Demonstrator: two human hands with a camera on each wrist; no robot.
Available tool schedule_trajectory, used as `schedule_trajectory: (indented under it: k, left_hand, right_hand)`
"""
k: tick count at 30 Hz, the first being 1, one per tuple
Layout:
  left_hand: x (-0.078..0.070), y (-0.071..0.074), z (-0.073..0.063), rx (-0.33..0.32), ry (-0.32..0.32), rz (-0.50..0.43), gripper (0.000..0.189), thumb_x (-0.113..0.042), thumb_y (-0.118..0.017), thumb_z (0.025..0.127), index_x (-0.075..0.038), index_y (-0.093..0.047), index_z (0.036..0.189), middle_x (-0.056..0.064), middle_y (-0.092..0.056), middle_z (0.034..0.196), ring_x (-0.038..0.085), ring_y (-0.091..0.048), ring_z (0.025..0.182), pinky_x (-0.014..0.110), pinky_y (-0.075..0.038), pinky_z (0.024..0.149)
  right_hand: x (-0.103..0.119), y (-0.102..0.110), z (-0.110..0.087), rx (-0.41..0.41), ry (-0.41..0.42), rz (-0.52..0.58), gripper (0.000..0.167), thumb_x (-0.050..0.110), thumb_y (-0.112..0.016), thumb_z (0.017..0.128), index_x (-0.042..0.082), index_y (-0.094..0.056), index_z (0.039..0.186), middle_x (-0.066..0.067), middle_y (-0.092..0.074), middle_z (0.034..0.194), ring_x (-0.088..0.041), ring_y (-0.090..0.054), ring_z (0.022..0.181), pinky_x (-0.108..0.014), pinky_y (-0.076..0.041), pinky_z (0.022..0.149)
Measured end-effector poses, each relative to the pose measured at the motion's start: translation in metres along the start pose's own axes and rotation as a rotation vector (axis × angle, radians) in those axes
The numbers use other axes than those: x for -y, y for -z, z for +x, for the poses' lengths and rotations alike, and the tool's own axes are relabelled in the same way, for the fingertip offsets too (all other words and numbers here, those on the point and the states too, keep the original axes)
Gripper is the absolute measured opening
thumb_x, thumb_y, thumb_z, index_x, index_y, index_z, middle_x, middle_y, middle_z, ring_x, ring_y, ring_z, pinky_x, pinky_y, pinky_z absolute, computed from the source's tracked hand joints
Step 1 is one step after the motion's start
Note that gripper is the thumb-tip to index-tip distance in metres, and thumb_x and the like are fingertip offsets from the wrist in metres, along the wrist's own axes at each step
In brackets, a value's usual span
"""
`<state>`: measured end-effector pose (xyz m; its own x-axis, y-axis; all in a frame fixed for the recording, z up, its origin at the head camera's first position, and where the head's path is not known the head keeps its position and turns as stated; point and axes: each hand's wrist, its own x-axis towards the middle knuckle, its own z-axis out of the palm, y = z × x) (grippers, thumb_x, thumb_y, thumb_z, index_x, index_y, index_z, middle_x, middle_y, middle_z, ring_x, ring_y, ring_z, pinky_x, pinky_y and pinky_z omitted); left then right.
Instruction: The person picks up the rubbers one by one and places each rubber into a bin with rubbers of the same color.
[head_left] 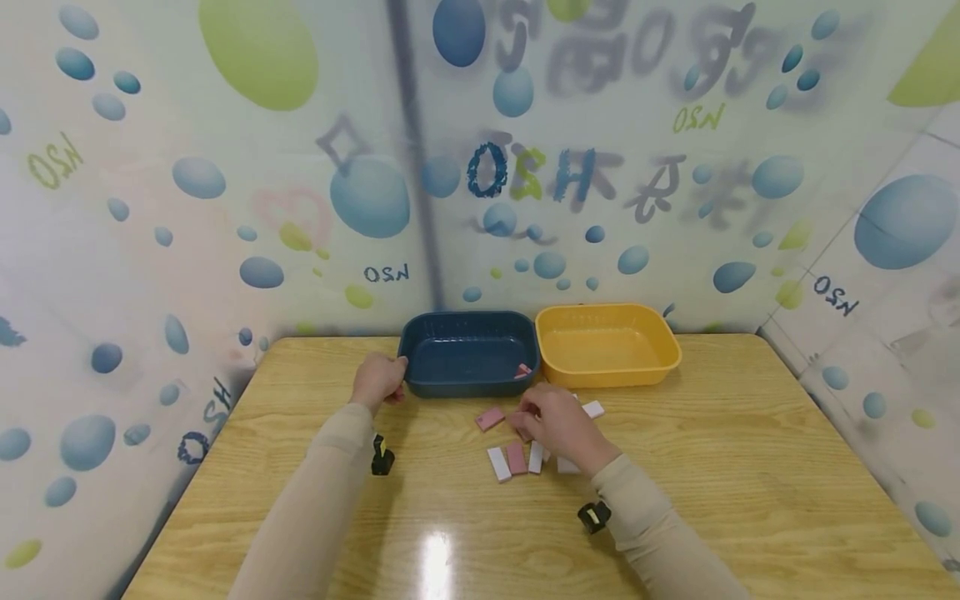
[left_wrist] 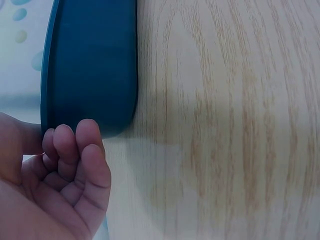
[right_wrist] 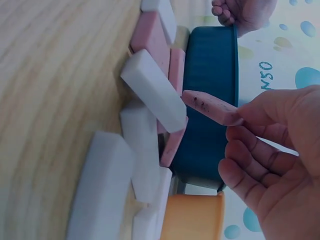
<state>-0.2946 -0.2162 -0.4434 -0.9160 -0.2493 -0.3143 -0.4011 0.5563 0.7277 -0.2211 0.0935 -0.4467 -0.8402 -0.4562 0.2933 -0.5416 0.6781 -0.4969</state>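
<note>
My left hand point(head_left: 378, 379) grips the left end of the dark blue bin point(head_left: 472, 389), its thumb behind the rim and curled fingers against the outer wall. Between thumb and forefinger, my right hand point(head_left: 558, 423) pinches a pink eraser point(right_wrist: 212, 107) with dark smudges on one face. That hand is over a loose group of pink and white erasers on the table and hides part of it. A pink eraser point(head_left: 491, 418) lies just left of its fingers. Nearer me are a white eraser point(head_left: 498, 464) and another pink one point(head_left: 516, 458). Inside the blue bin, pink pieces point(head_left: 522, 371) sit at the right corner.
A yellow bin point(head_left: 611, 377) stands against the blue bin's right side, at the back of the wooden table point(head_left: 750, 467). Behind both rises a patterned wall covering point(head_left: 465, 242). White erasers point(head_left: 593, 409) lie in front of the yellow bin.
</note>
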Motion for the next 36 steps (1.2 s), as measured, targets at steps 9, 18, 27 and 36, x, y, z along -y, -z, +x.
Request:
schedule_trajectory:
  k: [9,18,27,36]
  left_hand:
    - [0.001,0.001,0.0,-0.004,0.001,-0.007,0.04,-0.026,-0.049,0.108,0.0,-0.065,0.081,0.003,-0.056,0.053,0.014,-0.061,0.049,0.032,-0.059,0.055]
    - [0.001,0.001,-0.001,0.003,0.008,-0.009,0.04,-0.026,-0.049,0.108,0.001,-0.066,0.084,0.003,-0.057,0.054,0.014,-0.061,0.049,0.032,-0.059,0.056]
    - [0.0,0.001,-0.001,0.004,0.008,-0.026,0.039,-0.025,-0.05,0.108,0.001,-0.065,0.083,0.003,-0.056,0.055,0.014,-0.06,0.049,0.033,-0.06,0.057]
    - [-0.001,0.001,-0.003,0.003,-0.014,-0.01,0.041,-0.024,-0.048,0.108,-0.001,-0.063,0.078,0.003,-0.055,0.054,0.014,-0.06,0.048,0.032,-0.059,0.055]
  right_hand:
    - [-0.001,0.008,0.005,-0.008,0.002,0.008,0.012,0.01,-0.073,0.095,0.008,-0.07,0.084,0.0,-0.06,0.08,-0.012,-0.052,0.07,-0.026,-0.048,0.062]
    - [-0.001,0.016,0.011,-0.041,0.018,-0.02,0.008,0.004,-0.07,0.094,0.008,-0.071,0.087,0.0,-0.06,0.081,-0.013,-0.05,0.072,-0.028,-0.048,0.065]
    - [-0.003,0.02,0.022,-0.137,0.083,-0.05,0.007,-0.001,-0.073,0.089,0.004,-0.07,0.085,-0.002,-0.06,0.077,-0.015,-0.051,0.069,-0.028,-0.048,0.061]
    - [-0.005,0.02,0.031,-0.197,0.087,-0.061,0.006,0.003,-0.075,0.091,0.004,-0.071,0.087,-0.006,-0.065,0.081,-0.018,-0.054,0.071,-0.033,-0.051,0.065]
